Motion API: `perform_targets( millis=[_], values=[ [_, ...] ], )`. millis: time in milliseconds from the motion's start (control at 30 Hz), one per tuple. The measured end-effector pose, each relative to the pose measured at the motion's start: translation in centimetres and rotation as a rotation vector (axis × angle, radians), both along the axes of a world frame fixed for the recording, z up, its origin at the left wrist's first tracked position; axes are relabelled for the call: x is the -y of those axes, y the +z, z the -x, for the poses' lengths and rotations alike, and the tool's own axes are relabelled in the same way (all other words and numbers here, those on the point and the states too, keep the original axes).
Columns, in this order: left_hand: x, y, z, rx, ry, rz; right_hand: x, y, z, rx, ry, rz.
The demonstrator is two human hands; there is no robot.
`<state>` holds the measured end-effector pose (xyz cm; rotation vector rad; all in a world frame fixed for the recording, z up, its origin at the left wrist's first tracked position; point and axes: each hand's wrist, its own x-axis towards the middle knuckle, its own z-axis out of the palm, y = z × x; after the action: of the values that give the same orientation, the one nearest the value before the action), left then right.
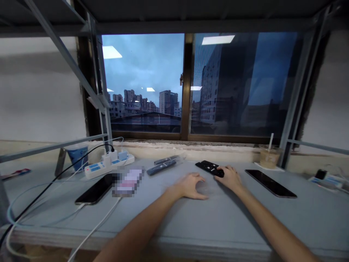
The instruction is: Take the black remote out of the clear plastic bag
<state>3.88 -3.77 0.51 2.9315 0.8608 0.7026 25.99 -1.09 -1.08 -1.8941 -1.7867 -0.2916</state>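
My right hand point(229, 177) grips the near end of a black remote control point(209, 168) that lies on or just above the grey tabletop. A second black remote seems to lie close along its far side, though the two are hard to separate. To the left, my left hand point(192, 186) hovers over the table with thumb and fingers apart and nothing between them, slightly blurred by motion. Two more dark remotes point(161, 167), which look wrapped in clear plastic, lie side by side beyond my left hand.
A black phone point(95, 189) and a phone with a pixelated screen point(128, 181) lie at left, cables attached. Behind them is a white power strip point(95, 170). At right are a dark tablet or large phone point(269, 183) and a drink cup with straw point(268, 157). Metal frame posts point(297, 91) flank the window.
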Motion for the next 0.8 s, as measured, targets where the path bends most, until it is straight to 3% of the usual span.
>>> perform_targets(
  millis=[400, 700, 800],
  values=[
    [-0.3, 0.0, 0.0, -0.079, 0.002, -0.044, -0.7, -1.0, -0.3, 0.027, -0.006, 0.095],
    [0.0, 0.8, -0.3, -0.078, 0.150, -0.264, -0.8, -0.6, -0.1, 0.015, -0.022, 0.144],
    [0.4, 0.9, -0.5, -0.033, 0.155, -0.233, -0.6, -0.5, -0.1, 0.017, -0.016, 0.149]
  ],
)
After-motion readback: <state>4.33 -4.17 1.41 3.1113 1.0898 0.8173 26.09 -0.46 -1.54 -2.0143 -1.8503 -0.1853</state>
